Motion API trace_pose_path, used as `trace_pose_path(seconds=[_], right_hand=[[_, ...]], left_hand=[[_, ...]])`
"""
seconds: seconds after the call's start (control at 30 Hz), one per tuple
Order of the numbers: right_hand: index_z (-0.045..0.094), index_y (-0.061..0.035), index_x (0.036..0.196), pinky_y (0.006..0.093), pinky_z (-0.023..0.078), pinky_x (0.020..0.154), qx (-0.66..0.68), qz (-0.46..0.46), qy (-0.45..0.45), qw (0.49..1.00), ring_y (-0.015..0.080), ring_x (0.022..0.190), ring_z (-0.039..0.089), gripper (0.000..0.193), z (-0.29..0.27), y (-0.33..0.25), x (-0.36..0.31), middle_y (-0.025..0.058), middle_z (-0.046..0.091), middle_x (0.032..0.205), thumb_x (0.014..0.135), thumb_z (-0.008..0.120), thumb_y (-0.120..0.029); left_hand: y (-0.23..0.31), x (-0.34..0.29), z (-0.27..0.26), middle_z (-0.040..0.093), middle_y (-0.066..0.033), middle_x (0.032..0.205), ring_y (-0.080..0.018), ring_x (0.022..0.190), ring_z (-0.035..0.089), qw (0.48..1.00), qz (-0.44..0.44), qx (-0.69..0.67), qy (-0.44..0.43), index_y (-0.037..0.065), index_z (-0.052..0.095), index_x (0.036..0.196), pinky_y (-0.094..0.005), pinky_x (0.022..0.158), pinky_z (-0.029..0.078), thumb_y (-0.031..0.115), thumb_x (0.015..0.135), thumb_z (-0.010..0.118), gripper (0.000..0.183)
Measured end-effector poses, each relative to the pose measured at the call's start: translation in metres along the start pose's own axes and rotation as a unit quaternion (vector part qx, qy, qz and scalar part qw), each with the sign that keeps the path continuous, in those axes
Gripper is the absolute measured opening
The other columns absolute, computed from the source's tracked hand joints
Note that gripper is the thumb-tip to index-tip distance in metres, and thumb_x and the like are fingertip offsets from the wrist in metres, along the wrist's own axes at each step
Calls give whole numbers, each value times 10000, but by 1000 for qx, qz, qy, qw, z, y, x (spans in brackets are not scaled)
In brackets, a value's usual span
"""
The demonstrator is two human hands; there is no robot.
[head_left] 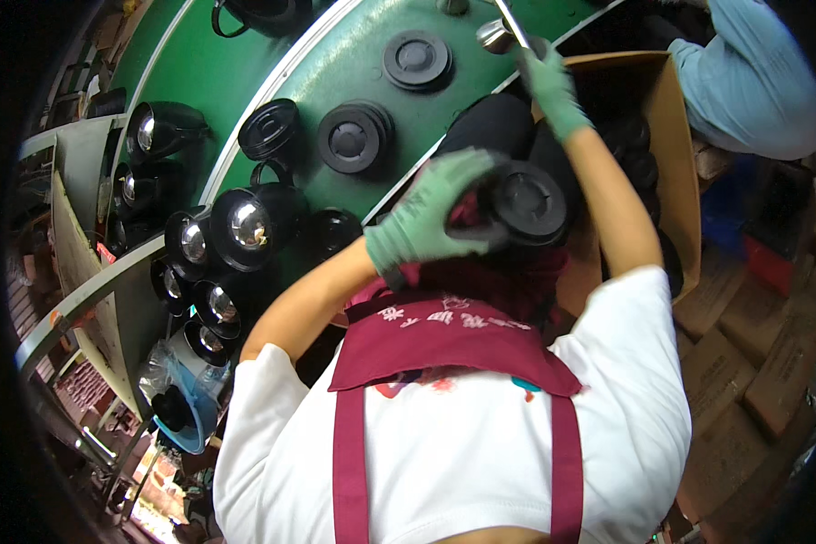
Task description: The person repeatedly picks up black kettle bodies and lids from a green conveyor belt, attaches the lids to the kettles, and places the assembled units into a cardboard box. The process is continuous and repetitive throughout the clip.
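Observation:
My left hand (435, 208), in a green glove, curls around the side of a black round lid-like part (528, 201) held over my lap. Its thumb and fingers reach the part's edge. My right hand (553, 91), gloved the same way, is raised beyond it, closed on a slim pale metal rod (511, 20) that slants up to the top edge. Beside the rod is a shiny metal cylinder (493, 36); I cannot tell whether the two are joined. Similar black round parts sit on the green work surface, one single-looking (416, 60) and one apparently stacked (354, 136).
Black kettle-like vessels with shiny insides (249, 224) crowd the left, by a curved metal rail (91, 295). An open cardboard box (684, 181) with black parts stands at my right. Another person's blue sleeve (743, 82) shows beyond it. Flat cartons (716, 372) lie lower right.

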State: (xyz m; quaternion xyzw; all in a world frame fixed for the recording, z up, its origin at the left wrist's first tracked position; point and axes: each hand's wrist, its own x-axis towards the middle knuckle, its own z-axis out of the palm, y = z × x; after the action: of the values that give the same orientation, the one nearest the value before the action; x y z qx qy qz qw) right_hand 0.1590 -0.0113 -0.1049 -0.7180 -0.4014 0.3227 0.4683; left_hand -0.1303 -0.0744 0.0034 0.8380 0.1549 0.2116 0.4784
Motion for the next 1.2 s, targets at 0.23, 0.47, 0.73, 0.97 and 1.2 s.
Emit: trace_pose_path(seconds=[0.23, 0.47, 0.73, 0.97, 1.2], right_hand=[[657, -6, 1173, 311, 504, 903, -148, -64, -255, 953, 213, 1011, 664, 370, -136, -90, -137, 132, 697, 1090, 842, 684, -168], [626, -158, 1202, 449, 443, 995, -274, -212, -244, 906, 329, 1120, 536, 448, -136, -43, -133, 96, 585, 1216, 757, 671, -193], [546, -203, 1326, 433, 430, 982, -327, -277, -168, 888, 296, 1120, 524, 575, -124, -54, -156, 71, 567, 1198, 761, 650, -192], [576, -188, 1277, 411, 454, 957, -300, -240, -117, 916, 296, 1128, 538, 512, -107, -39, -166, 79, 582, 1192, 771, 658, -196], [603, 30, 1203, 361, 444, 1058, 279, -114, -128, 945, 264, 1096, 620, 364, -116, -8, -114, 116, 665, 1123, 910, 591, -184]], left_hand=[[46, 104, -29, 574, -156, 1227, -367, 1117, 556, 971, 85, 218, 53, 96, 561, 1301, -438, 949, 460, 195, 760, 744, 580], [74, 109, 44, 642, -152, 971, -311, 888, 670, 905, -184, 340, -178, 35, 596, 1068, -425, 765, 526, 411, 904, 571, 411], [38, 101, 20, 638, -142, 972, -323, 894, 661, 931, -103, 302, -178, 88, 608, 1149, -418, 757, 534, 376, 904, 580, 379], [53, 89, 29, 631, -147, 987, -316, 881, 657, 929, -81, 335, -133, 68, 592, 1172, -415, 734, 531, 354, 889, 596, 402], [68, 87, 36, 636, -126, 1025, -325, 901, 658, 918, -143, 338, -150, 103, 592, 1215, -431, 755, 530, 399, 896, 593, 435]])
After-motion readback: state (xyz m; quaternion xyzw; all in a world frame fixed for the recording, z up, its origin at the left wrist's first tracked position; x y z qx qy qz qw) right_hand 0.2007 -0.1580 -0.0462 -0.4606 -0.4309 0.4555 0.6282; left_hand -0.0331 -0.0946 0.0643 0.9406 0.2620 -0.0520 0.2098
